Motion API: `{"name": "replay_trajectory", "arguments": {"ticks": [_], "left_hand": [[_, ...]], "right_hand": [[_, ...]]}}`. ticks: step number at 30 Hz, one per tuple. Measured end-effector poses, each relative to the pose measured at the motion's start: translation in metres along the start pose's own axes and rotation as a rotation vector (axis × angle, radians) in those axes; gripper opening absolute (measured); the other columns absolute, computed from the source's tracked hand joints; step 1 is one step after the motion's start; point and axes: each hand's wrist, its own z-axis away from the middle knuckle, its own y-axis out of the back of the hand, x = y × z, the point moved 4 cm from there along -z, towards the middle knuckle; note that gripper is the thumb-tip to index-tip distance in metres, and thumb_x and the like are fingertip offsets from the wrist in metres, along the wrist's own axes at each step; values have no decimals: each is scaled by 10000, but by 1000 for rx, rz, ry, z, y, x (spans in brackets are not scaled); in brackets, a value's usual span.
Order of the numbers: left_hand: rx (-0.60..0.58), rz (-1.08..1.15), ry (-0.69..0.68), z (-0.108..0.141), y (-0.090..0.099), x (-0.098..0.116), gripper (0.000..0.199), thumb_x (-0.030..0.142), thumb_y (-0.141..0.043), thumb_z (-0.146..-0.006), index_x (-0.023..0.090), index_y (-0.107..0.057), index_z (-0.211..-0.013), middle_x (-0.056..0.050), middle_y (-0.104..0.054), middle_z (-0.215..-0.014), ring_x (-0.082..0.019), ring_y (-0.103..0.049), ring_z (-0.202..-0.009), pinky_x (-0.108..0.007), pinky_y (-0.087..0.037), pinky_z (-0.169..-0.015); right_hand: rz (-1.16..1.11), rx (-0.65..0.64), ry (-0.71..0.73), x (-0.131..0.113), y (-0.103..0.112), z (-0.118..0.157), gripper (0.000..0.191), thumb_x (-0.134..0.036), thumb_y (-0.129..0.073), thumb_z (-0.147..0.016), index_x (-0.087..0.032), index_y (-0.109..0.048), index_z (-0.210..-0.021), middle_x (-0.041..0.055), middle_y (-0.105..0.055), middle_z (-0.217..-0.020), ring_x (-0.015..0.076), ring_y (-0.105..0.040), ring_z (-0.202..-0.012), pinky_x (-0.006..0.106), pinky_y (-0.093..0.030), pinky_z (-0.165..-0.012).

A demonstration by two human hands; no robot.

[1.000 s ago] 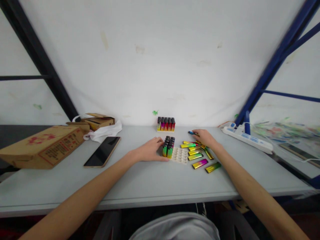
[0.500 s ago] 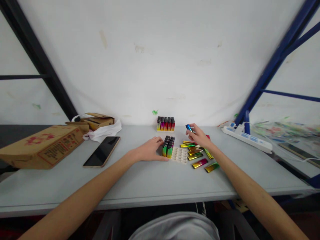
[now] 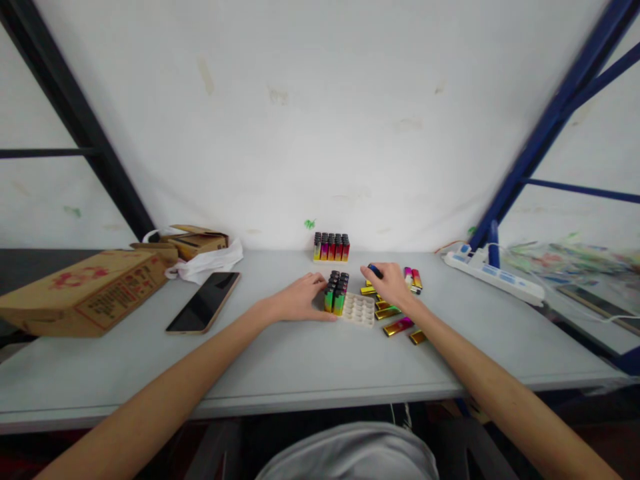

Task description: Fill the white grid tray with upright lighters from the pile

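Note:
My left hand (image 3: 301,298) is spread around the left side of a tray (image 3: 360,310) with round holes, its thumb and fingers beside a group of upright lighters (image 3: 336,293) in the tray's left part. The right part of the tray shows bare holes. My right hand (image 3: 390,283) is closed on a dark blue lighter (image 3: 375,271), above and to the right of the tray. Under and beside this hand lie several loose lighters (image 3: 399,327) in gold, pink and green, partly hidden by the hand and forearm.
A full block of lighters (image 3: 331,247) stands near the wall. At the left are a phone (image 3: 205,303), a large carton (image 3: 85,293), a small open box (image 3: 195,241) and a white plastic bag (image 3: 213,261). A power strip (image 3: 493,277) lies at the right.
My right hand has moved slightly left and down with the blue lighter and turned, uncovering pink and red lighters behind it. My left hand has stayed in place.

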Motion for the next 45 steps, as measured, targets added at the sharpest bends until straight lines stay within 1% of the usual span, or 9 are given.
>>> {"name": "replay_trajectory", "arguments": {"ticks": [6,11,16,18,20,25,29,39,45], "left_hand": [[-9,-15,7,0,0,1,703,745,-675,-789,159,-652,-1178,-143,-611,-1248,-327,-572,-1159,-414,-454,-1014],[-7,-5,7,0,1,1,709,744,-674,-789,151,-655,-1176,-151,-608,-1254,-335,-567,-1165,-427,-452,-1021],[4,8,-9,0,1,1,699,734,-684,-788,165,-652,-1192,-143,-611,-1250,-328,-566,-1161,-425,-452,-1025],[14,16,-12,0,1,1,697,729,-684,-790,165,-651,-1200,-143,-612,-1255,-326,-563,-1162,-430,-447,-1036],[4,13,-5,0,1,1,703,726,-680,-795,152,-648,-1201,-149,-608,-1256,-328,-558,-1165,-432,-443,-1040],[-9,9,9,0,1,2,701,718,-687,-793,156,-645,-1209,-147,-604,-1257,-326,-555,-1175,-426,-439,-1043],[2,17,2,0,1,2,686,711,-694,-794,171,-646,-1215,-136,-608,-1258,-324,-553,-1191,-418,-432,-1054],[1,29,17,1,3,3,692,708,-703,-786,160,-649,-1205,-143,-612,-1242,-332,-559,-1184,-427,-442,-1050],[22,37,5,1,2,2,678,719,-695,-781,174,-659,-1182,-134,-621,-1225,-327,-575,-1145,-444,-466,-1030]], "right_hand": [[27,-7,63,-7,-1,2,376,-340,-458,-918,-211,-351,-582,-46,-340,-510,108,-347,-519,292,-210,-569],[15,-33,66,-8,-1,2,429,-478,-435,-1004,-221,-432,-660,-34,-432,-559,134,-394,-551,290,-261,-581],[-61,-21,114,-6,-1,0,394,-530,-357,-1046,-225,-542,-880,41,-609,-776,201,-548,-725,303,-396,-678],[-63,-18,164,-9,0,0,427,-547,-350,-1046,-223,-548,-851,63,-619,-825,211,-561,-786,312,-419,-724],[-54,-43,174,-12,-1,1,466,-568,-356,-1042,-225,-528,-778,45,-600,-766,198,-544,-734,307,-408,-703],[-126,-172,68,-13,-11,4,486,-576,-405,-1032,-219,-522,-723,0,-605,-623,165,-529,-582,285,-353,-613],[-112,-259,105,-12,-15,4,455,-525,-435,-1037,-210,-547,-729,7,-637,-625,161,-552,-575,277,-355,-621],[37,-294,235,-7,-19,0,387,-455,-513,-1024,-190,-619,-764,36,-655,-670,158,-515,-594,277,-321,-603],[-36,-385,286,-12,-6,4,337,-470,-612,-966,-184,-674,-800,38,-689,-761,172,-577,-674,273,-389,-647]]}}
